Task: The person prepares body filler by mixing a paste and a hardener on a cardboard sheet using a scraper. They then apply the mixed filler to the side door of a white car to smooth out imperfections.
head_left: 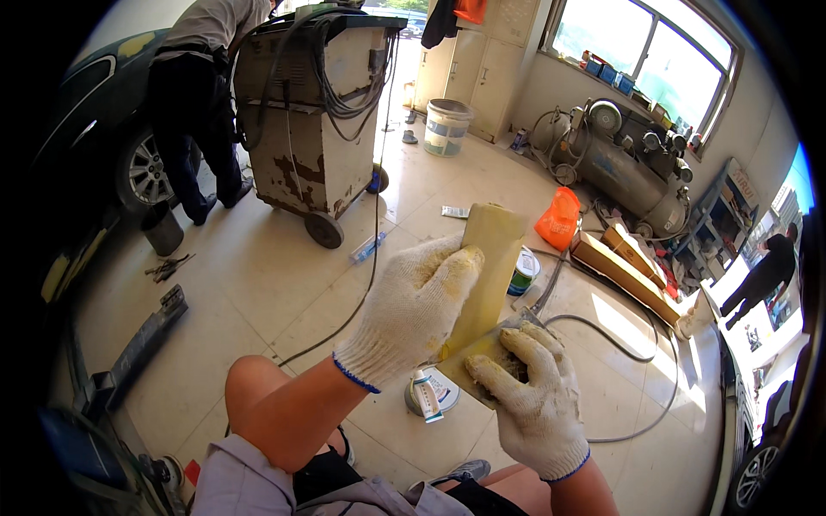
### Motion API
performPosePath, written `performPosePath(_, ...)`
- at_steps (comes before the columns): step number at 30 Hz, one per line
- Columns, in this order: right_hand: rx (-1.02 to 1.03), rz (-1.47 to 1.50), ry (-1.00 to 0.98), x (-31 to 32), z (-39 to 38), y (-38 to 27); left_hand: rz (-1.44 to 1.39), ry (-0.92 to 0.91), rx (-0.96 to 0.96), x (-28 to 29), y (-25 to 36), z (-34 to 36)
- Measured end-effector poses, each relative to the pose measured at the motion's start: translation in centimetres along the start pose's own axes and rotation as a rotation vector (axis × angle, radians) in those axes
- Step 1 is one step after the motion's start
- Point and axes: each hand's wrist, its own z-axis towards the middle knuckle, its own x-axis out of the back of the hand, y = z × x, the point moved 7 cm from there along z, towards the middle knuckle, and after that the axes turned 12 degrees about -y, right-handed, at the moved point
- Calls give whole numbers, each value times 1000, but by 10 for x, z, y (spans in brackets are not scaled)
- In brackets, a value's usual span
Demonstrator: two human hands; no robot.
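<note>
My left hand (417, 301), in a white knit glove stained yellow, grips a long, flat board (490, 275) coated with yellowish filler. The board stands tilted, its far end pointing away from me. In my right hand (542, 404), gloved alike, is a flat scraper (471, 359) smeared with yellow putty. The scraper's blade meets the board's near end; the fingers partly hide it. Below my hands, a white tube (426, 397) lies on a round can (448, 389). A green-and-white can (524, 268) stands just beyond the board.
A rusty wheeled machine (301, 129) with coiled cables stands ahead left, beside a person (202, 95) bending near a dark car (90, 120). A hose (615, 351) loops across the tiles. At right are an orange bag (559, 218), long cardboard boxes (624, 275) and an air compressor (624, 168).
</note>
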Motion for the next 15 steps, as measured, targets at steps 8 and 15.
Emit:
performPosePath(8, -21, 1142, 399, -3, 5, 54, -916, 362, 301, 28, -98, -25)
performPosePath(15, -71, 472, 242, -96, -31, 116, -1116, 200, 558, -51, -149, -62)
